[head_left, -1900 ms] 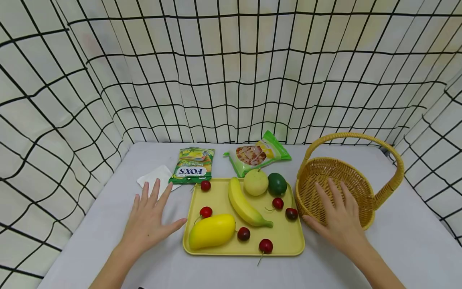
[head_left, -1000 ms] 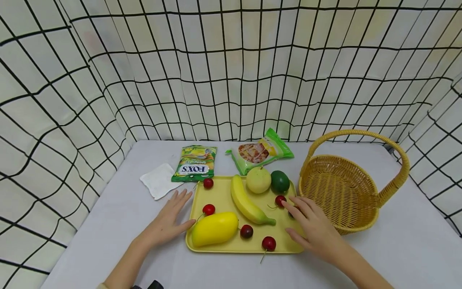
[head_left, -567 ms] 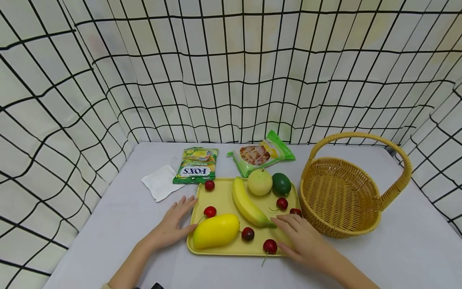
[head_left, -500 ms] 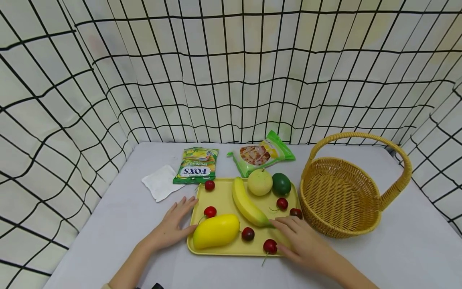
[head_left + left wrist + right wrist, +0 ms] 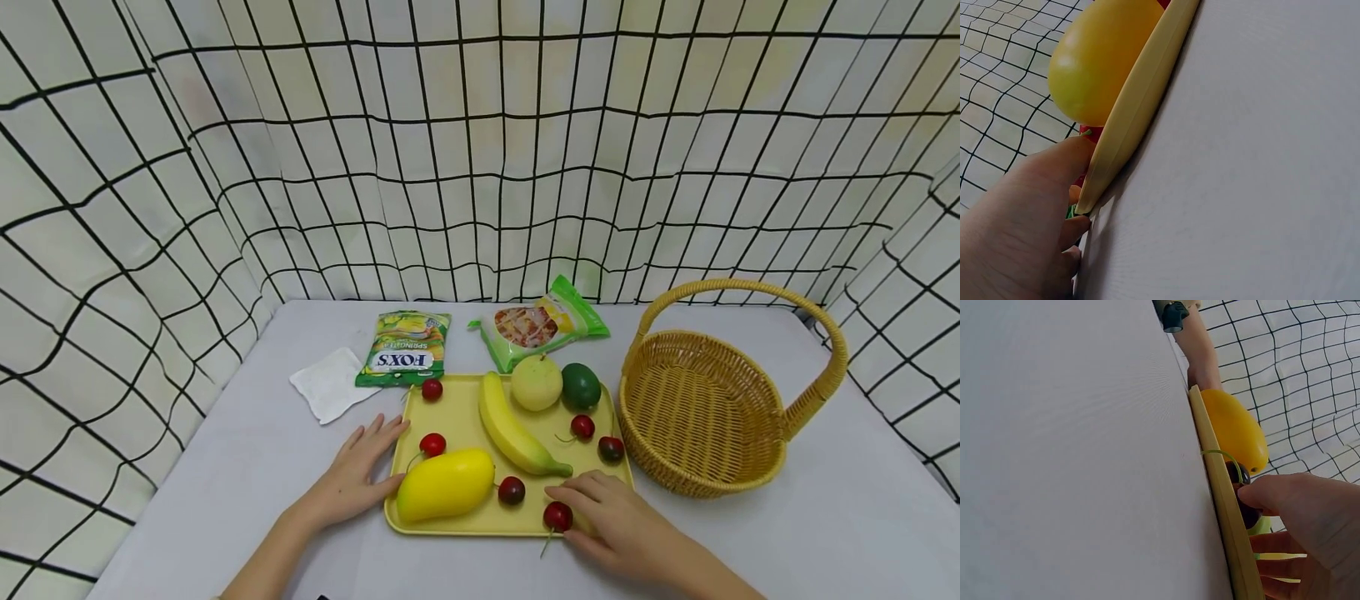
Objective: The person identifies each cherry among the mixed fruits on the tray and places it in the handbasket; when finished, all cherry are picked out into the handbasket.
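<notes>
A yellow tray [image 5: 480,527] holds a mango [image 5: 447,484], a banana [image 5: 517,429], a pale round fruit [image 5: 536,382], a dark green fruit [image 5: 581,387] and several cherries. My left hand [image 5: 352,477] rests at the tray's left edge, its thumb by the mango [image 5: 1107,62]. At the front right, my right hand [image 5: 617,523] is over the tray with index finger and thumb on either side of a stemmed cherry [image 5: 557,516]. In the right wrist view the thumb overlaps this cherry [image 5: 1250,515], while the other fingers lie rather straight; a firm pinch is not visible.
A wicker basket [image 5: 701,408] with a tall handle stands right of the tray. Behind the tray lie a green FOX'S candy bag [image 5: 405,348] and a green-and-white snack packet [image 5: 536,327]. A white tissue [image 5: 330,383] is at the left. Black-lined netting encloses the table.
Both hands have come in to the tray from its sides. My right hand has moved from over the basket, leftward and toward me, to the stemmed cherry. The fruit has not visibly shifted.
</notes>
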`<state>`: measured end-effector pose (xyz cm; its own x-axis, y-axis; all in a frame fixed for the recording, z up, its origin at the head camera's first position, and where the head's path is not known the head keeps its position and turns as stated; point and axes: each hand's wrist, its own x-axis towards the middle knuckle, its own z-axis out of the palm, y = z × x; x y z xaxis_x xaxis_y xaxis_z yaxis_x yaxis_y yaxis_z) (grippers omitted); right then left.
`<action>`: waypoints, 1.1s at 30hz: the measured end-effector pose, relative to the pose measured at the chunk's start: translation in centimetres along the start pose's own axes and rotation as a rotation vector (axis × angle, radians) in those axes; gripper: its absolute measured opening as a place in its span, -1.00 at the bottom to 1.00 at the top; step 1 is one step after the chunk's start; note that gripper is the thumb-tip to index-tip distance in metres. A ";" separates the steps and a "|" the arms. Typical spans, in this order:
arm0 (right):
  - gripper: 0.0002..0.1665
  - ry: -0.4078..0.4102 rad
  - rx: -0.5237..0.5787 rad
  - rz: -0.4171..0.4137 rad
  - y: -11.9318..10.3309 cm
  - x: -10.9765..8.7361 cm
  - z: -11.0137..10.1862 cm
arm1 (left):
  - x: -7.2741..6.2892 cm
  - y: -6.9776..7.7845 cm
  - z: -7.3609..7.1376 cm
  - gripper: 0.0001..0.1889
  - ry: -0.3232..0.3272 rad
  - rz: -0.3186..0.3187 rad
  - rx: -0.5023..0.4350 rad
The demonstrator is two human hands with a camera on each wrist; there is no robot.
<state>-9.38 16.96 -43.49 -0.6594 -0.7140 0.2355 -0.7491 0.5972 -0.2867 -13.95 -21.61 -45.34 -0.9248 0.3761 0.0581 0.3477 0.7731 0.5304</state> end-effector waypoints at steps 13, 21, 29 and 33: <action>-0.48 -0.002 0.015 -0.031 -0.2 0.0 0.3 | -0.1 -0.1 0.0 -0.27 0.006 0.001 0.010; -0.53 0.030 0.044 -0.071 -0.2 0.0 0.5 | -0.2 -0.2 0.2 -0.26 0.007 0.001 0.006; -0.53 0.057 0.029 -0.079 0.0 0.0 0.6 | -0.3 -0.2 0.2 -0.25 0.006 0.001 0.015; -0.52 0.071 0.022 -0.088 0.1 0.0 0.6 | -0.2 -0.1 0.1 -0.25 0.002 0.000 0.023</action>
<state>-9.44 16.75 -44.09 -0.5948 -0.7350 0.3255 -0.8030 0.5247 -0.2826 -13.79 -21.72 -45.49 -0.9251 0.3751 0.0595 0.3511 0.7849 0.5106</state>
